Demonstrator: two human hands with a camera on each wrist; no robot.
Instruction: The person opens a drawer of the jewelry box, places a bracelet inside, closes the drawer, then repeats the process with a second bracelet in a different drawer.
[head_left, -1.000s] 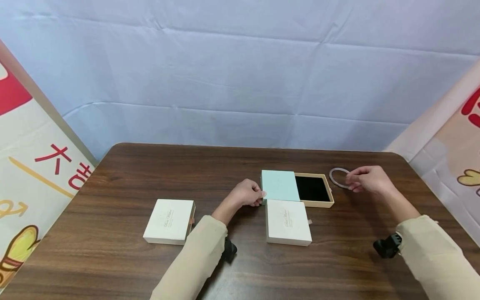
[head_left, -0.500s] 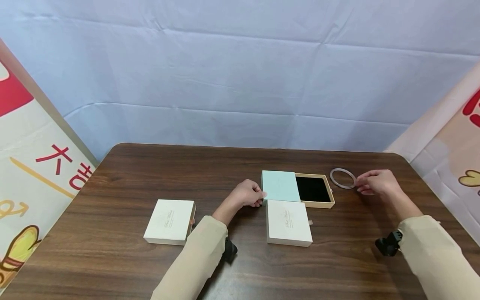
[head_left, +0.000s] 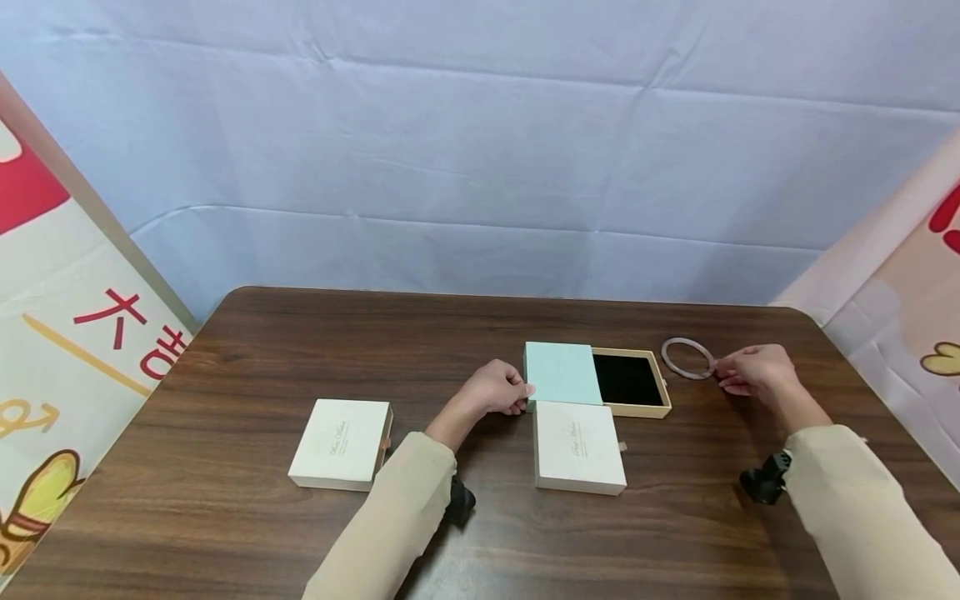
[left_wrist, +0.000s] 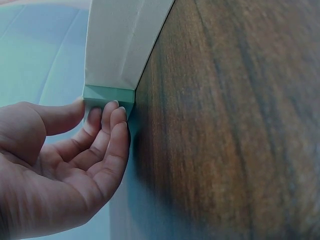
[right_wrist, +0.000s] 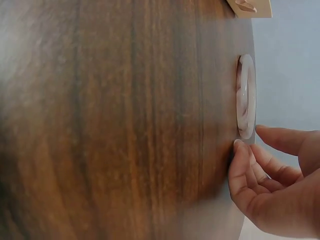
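Observation:
In the head view, my left hand (head_left: 495, 387) grips the left end of a pale blue drawer box (head_left: 562, 371). The left wrist view shows the thumb on its upper edge and curled fingers against its side. The box's drawer (head_left: 637, 411), lined in black, is pulled out to the right. A pale, marbled bangle (head_left: 666, 358) lies on the table right of the drawer. My right hand (head_left: 761, 371) pinches the bangle's near edge: in the right wrist view, thumb tip and index fingertip sit on either side of its end.
A white box (head_left: 579, 446) with gold lettering stands right against the front of the blue box, an orange tab at its right side. Another white box (head_left: 341, 442) lies farther left. Pale cloth (head_left: 480, 167) hangs behind the brown wooden table (head_left: 375, 342).
My right hand has shifted right and slightly nearer, from over the bangle to its right edge, uncovering more of the ring. My left hand stays at the blue box.

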